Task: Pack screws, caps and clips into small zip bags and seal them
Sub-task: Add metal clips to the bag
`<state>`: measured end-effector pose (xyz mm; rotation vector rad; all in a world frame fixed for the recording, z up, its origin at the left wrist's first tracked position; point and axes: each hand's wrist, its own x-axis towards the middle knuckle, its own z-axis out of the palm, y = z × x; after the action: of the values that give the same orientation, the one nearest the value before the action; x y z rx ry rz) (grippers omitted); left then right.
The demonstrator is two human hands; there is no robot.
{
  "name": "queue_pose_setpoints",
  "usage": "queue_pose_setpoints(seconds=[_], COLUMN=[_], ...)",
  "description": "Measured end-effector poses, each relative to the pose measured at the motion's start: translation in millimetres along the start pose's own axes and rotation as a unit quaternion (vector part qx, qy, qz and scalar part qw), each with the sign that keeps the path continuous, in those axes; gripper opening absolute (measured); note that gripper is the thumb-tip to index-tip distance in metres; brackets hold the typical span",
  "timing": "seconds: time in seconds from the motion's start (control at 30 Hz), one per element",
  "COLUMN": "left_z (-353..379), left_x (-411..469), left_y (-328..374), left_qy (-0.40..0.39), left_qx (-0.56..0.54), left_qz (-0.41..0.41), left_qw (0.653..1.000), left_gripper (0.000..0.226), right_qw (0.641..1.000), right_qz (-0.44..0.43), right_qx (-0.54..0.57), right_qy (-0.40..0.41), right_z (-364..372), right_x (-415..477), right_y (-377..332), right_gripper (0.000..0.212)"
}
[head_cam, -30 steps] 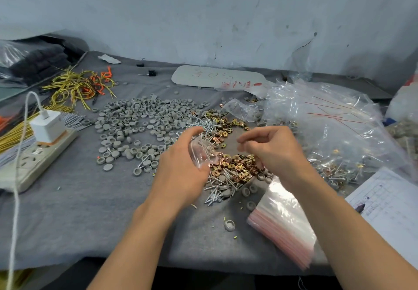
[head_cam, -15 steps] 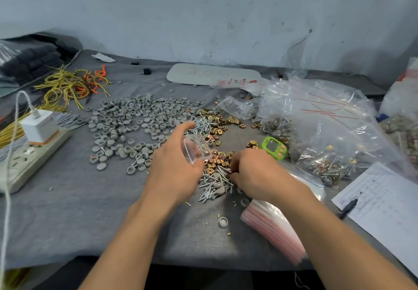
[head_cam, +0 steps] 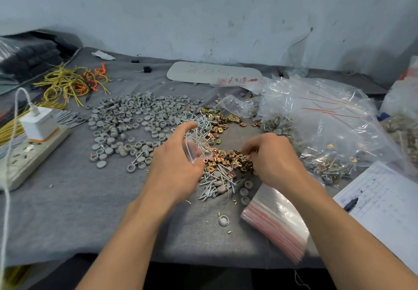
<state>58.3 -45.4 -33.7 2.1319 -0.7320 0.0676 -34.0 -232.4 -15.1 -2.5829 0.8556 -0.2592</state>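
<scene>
Left hand (head_cam: 174, 172) curled round one clear zip bag (head_cam: 196, 148). Right hand (head_cam: 273, 156) fingers bent into clips (head_cam: 226, 161) pile, grasp hidden. One spare bag stack (head_cam: 278, 219); caps (head_cam: 135, 113), screws (head_cam: 212, 185) uncountable.

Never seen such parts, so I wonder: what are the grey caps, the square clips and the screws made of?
Grey caps: probably moulded plastic, matt, evenly grey, hollow on one side. Square clips: seemingly thin plated sheet metal, shiny gold and copper tints. Screws: likely steel with a bright silvery coating, glinting threads. Exact metals cannot be told.
</scene>
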Motion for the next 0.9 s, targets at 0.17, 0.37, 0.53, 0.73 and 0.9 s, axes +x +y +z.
queue_pose_setpoints(seconds=[0.17,0.37,0.53,0.73,0.9], left_z=[1.0,-0.3,-0.2,0.9,4.9], left_x=[0.0,-0.9,-2.3,-3.1,-4.3], left_y=[0.7,2.3,3.3,4.8,8.0], left_qy=[-0.003,-0.007,-0.01,-0.014,-0.023], left_qx=[-0.001,0.012,0.01,0.002,0.01], left_qz=[0.0,-0.007,-0.006,0.0,0.004], left_qw=[1.0,1.0,1.0,1.0,1.0], left_gripper=[0.072,0.072,0.073,0.073,0.07], right_qw=[0.999,0.988,0.985,0.967,0.837], right_qz=[-0.033,-0.09,-0.081,-0.047,-0.009], right_qx=[0.025,-0.078,-0.134,0.24,0.534], right_qy=[0.005,-0.095,-0.079,-0.065,-0.118], right_z=[0.9,7.4,11.1,0.1,-2.9], right_x=[-1.4,-7.5,-4.6,-6.6,-12.9], right_y=[-0.2,-6.2,-7.4,-2.5,-15.1], right_gripper=[0.039,0.017,0.02,0.017,0.014])
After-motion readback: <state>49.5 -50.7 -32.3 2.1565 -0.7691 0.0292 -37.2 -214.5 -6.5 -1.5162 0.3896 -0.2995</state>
